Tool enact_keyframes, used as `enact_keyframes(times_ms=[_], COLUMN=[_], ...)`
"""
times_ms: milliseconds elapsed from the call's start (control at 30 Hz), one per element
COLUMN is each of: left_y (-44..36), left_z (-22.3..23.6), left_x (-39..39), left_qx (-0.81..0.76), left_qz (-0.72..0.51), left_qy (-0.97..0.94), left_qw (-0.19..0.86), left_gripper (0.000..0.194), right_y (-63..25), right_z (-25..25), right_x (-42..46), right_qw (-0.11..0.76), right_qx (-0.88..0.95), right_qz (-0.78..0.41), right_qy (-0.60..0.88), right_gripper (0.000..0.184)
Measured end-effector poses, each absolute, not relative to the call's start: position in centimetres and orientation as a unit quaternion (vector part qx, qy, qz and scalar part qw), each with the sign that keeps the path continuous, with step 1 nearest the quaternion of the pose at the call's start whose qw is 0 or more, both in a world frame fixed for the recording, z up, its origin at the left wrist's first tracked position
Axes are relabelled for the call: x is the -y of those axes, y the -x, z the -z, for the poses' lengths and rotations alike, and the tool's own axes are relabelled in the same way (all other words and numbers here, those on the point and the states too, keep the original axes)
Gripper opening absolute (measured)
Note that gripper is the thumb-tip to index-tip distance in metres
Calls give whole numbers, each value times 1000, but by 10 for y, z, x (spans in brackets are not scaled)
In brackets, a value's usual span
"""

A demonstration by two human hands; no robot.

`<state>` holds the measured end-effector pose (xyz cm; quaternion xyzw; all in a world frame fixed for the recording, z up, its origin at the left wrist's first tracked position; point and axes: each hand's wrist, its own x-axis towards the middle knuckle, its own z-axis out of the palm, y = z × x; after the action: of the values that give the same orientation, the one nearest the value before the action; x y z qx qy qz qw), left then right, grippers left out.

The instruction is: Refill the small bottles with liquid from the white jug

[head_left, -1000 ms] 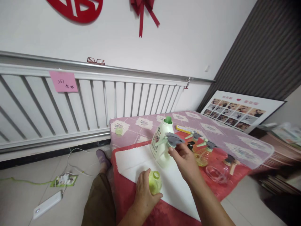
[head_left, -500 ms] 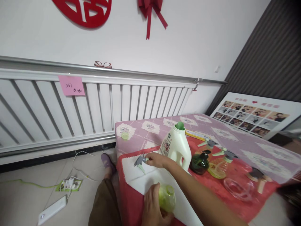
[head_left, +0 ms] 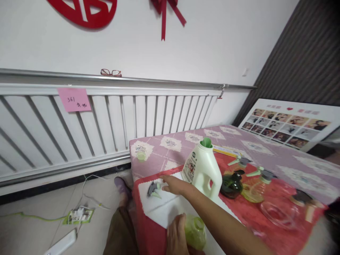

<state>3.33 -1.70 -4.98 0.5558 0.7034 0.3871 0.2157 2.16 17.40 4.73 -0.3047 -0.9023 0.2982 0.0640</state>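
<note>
In the head view, the spray nozzle (head_left: 154, 190), pinched before, now lies on the white cloth (head_left: 162, 207), the right hand (head_left: 174, 185) just beside it, fingers loosely spread. The left hand (head_left: 178, 235), cut off below, curls around the yellow-green bottle (head_left: 195, 232); its fingertips are partly hidden.

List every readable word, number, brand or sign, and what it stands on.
"361": pink sticky note on the radiator; handwritten characters beneath, unclear.
Label on the pale jug: too small.
Heading on the photo board: blurred, around a red heart.
Red wall cutout: character cropped by the picture's edge.
</note>
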Motion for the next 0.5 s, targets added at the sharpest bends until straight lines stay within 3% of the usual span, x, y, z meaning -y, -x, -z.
enact_keyframes(times_ms=[67,267,367,433,500], left_y=[-35,-36,-36,-36,-36], left_z=[51,57,58,59,59], left_x=[18,19,19,19,19], left_qx=[-707,-708,-715,-715,-709], left_qz=[-388,-393,-387,-388,-394], left_qy=[-556,-560,-555,-556,-560], left_qw=[201,174,175,172,166], left_gripper=[81,82,84,84,84], right_y=[-36,-125,-170,-186,-191], right_z=[-64,-97,-87,-76,-66], right_x=[-164,-120,-112,-115,-123], right_qw=[143,381,595,634,617], right_qx=[896,808,610,523,510], right_qz=[-287,-216,-231,-275,-315], right_qy=[306,393,469,499,510], right_gripper=[36,15,20,32,41])
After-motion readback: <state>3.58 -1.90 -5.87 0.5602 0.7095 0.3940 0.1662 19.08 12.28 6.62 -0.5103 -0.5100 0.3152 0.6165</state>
